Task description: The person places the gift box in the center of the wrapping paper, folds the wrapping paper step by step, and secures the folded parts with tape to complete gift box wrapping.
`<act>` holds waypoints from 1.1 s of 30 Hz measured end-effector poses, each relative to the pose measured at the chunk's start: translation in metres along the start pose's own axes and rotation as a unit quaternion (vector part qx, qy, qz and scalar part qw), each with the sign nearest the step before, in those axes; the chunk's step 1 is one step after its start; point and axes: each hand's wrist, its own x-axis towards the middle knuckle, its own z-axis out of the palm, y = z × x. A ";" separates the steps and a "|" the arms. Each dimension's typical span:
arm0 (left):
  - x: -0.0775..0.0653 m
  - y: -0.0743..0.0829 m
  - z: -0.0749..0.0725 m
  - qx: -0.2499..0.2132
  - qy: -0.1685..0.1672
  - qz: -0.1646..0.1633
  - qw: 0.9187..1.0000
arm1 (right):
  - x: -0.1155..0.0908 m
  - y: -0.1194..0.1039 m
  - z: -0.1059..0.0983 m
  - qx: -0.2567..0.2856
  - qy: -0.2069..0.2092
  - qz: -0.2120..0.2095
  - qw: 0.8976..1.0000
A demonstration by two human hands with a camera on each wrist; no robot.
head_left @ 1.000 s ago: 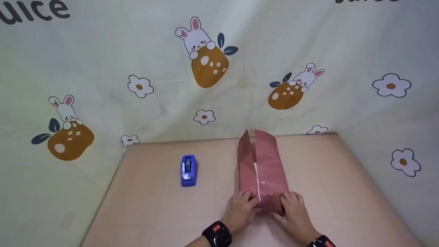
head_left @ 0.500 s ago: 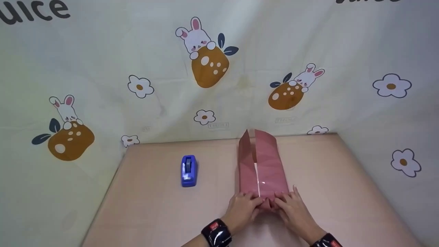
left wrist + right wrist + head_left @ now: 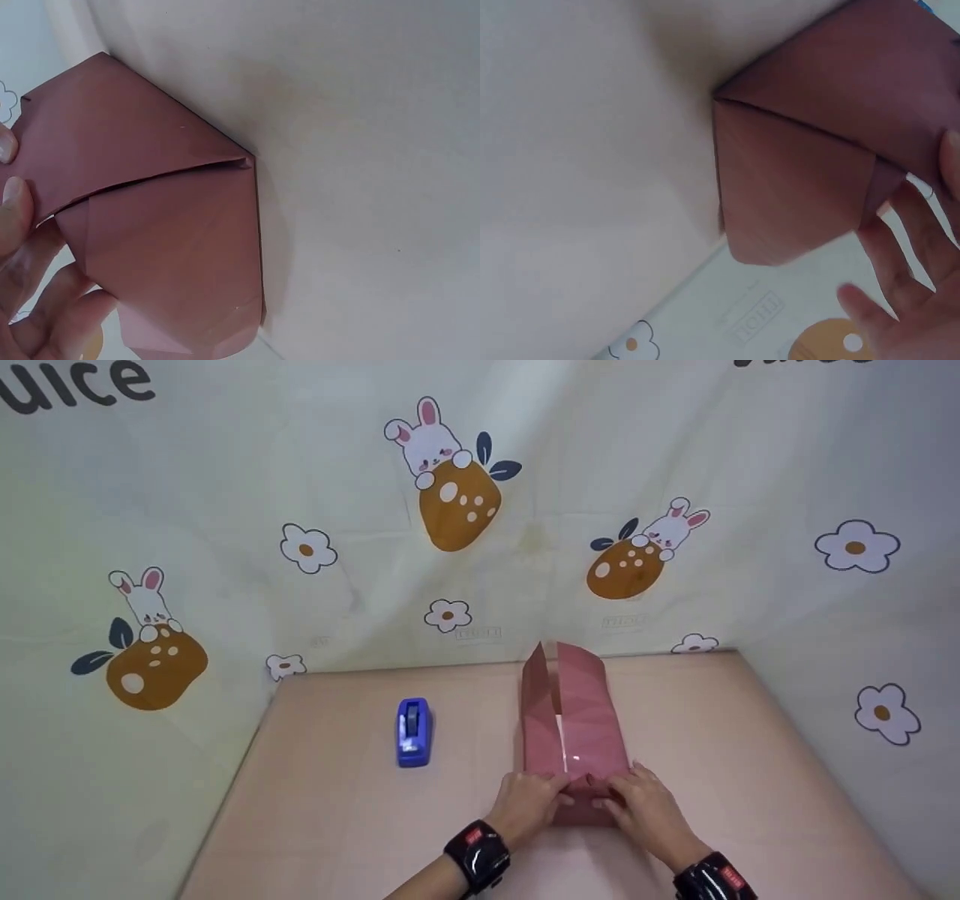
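A long package in dull red wrapping paper [image 3: 592, 727] lies right of the middle of the table in the head view. A white strip shows along its lengthwise seam, and at the far end the paper stands up unfolded. My left hand [image 3: 523, 806] and right hand [image 3: 643, 810] pinch the near-end flap from either side, thumbs toward me and fingers over its upper edge. In the left wrist view the folded paper [image 3: 172, 232] has a slanting crease running to a corner. The right wrist view shows the opposite side fold [image 3: 795, 165], with my right fingers [image 3: 922, 232] behind the flap.
A blue tape dispenser [image 3: 413, 733] stands left of the package on the pinkish tabletop [image 3: 337, 810]. Behind the table hangs a pale cloth [image 3: 360, 585] printed with rabbits and flowers. Each wrist wears a black band [image 3: 478, 856].
The near-end flap has been folded in at its sides and raised into a straight-edged end. Both hands have moved slightly away from me, and the right hand has shifted inward. The tape dispenser stays put.
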 end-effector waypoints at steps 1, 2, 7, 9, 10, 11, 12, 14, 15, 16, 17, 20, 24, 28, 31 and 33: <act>0.001 -0.001 0.000 0.001 -0.003 -0.001 1.000 | 0.002 0.000 0.000 0.023 -0.018 0.013 0.999; 0.001 -0.001 -0.001 0.003 -0.005 -0.003 1.000 | 0.004 0.001 -0.001 0.051 -0.038 0.027 0.998; 0.004 -0.003 -0.005 0.005 -0.027 -0.009 1.000 | 0.019 0.010 0.000 0.210 -0.128 0.086 0.965; 0.006 -0.004 -0.007 -0.010 -0.046 -0.015 0.999 | 0.024 0.015 -0.001 0.264 -0.164 0.109 0.944; 0.007 -0.004 -0.008 -0.020 -0.058 -0.021 0.998 | 0.026 0.017 -0.002 0.283 -0.179 0.118 0.935; 0.008 -0.005 -0.009 -0.033 -0.070 -0.026 0.997 | 0.028 0.019 -0.003 0.300 -0.192 0.126 0.926; 0.009 -0.005 -0.010 -0.042 -0.078 -0.030 0.996 | 0.029 0.020 -0.003 0.312 -0.201 0.130 0.919; 0.011 -0.006 -0.011 -0.060 -0.090 -0.036 0.993 | 0.031 0.022 -0.004 0.323 -0.214 0.133 0.912; 0.013 -0.006 -0.011 -0.077 -0.096 -0.041 0.992 | 0.032 0.022 -0.005 0.326 -0.217 0.136 0.910; 0.014 -0.007 -0.010 -0.102 -0.101 -0.048 0.988 | 0.033 0.022 -0.005 0.334 -0.220 0.140 0.906; 0.015 -0.008 -0.009 -0.136 -0.105 -0.058 0.983 | 0.034 0.022 -0.005 0.340 -0.223 0.146 0.902; 0.020 -0.014 -0.003 -0.259 -0.115 -0.101 0.954 | 0.037 0.021 -0.004 0.344 -0.225 0.167 0.896; 0.026 -0.020 0.002 -0.366 -0.120 -0.156 0.909 | 0.040 0.021 -0.004 0.329 -0.216 0.187 0.900; 0.031 -0.019 0.001 -0.367 -0.138 -0.170 0.904 | 0.041 0.024 -0.004 0.320 -0.216 0.203 0.900; 0.031 -0.017 0.001 -0.357 -0.149 -0.172 0.906 | 0.040 0.025 -0.003 0.305 -0.224 0.173 0.910; 0.030 -0.016 0.001 -0.353 -0.149 -0.170 0.908 | 0.040 0.025 -0.001 0.281 -0.221 0.137 0.924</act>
